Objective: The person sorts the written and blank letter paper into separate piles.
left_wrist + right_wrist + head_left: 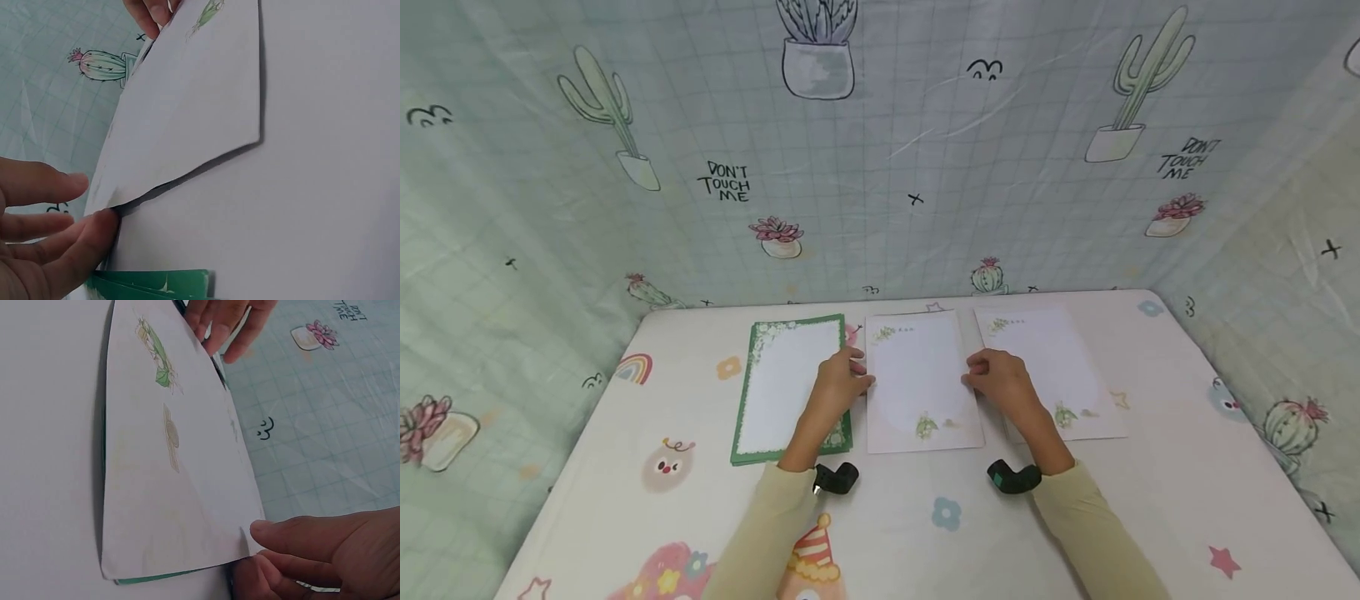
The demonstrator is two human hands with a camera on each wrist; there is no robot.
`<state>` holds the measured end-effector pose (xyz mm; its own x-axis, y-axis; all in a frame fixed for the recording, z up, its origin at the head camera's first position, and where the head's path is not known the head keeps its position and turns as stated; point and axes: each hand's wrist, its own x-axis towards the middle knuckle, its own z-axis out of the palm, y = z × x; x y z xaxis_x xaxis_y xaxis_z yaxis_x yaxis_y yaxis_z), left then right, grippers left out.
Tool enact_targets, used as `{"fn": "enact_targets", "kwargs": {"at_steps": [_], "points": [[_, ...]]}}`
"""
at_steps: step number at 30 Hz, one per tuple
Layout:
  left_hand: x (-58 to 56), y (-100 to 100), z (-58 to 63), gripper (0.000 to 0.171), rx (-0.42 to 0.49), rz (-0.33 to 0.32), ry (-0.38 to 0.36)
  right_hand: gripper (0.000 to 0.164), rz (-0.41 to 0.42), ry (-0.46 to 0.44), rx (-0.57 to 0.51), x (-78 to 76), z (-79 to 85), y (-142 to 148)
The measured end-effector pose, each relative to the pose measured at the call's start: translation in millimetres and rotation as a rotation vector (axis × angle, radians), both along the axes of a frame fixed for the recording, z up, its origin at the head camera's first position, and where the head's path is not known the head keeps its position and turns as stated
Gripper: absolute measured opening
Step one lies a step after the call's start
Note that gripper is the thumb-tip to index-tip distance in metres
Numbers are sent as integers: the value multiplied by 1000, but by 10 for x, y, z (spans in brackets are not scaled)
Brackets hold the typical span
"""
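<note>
A white sheet (921, 379) printed with green plants lies at the middle of the table. At its left edge is my left hand (842, 379); in the left wrist view one fingertip (103, 222) touches the sheet's edge while the other fingers stand apart from it. My right hand (1000, 375) pinches the opposite edge, thumb (269, 531) on top and a finger below, as the right wrist view shows. The sheet's edge is slightly raised and wavy. A thin green layer (144, 579) peeks out under it.
Left of the middle sheet lies a green-bordered paper stack (790, 392). Another plant-printed sheet (1045, 358) lies on the right, partly behind the right hand and forearm. A patterned cloth covers the table (925, 542), and a cactus-print curtain (880, 167) hangs behind.
</note>
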<state>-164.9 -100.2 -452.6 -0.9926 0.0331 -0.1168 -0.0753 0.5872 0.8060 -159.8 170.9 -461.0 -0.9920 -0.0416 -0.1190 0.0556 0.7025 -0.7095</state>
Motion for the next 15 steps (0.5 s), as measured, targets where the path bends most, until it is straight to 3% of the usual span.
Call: {"fn": "enact_targets", "kwargs": {"at_steps": [15], "points": [[-98, -11, -6, 29, 74, 24, 52, 36, -35, 32, -18, -65, -16, 1]]}}
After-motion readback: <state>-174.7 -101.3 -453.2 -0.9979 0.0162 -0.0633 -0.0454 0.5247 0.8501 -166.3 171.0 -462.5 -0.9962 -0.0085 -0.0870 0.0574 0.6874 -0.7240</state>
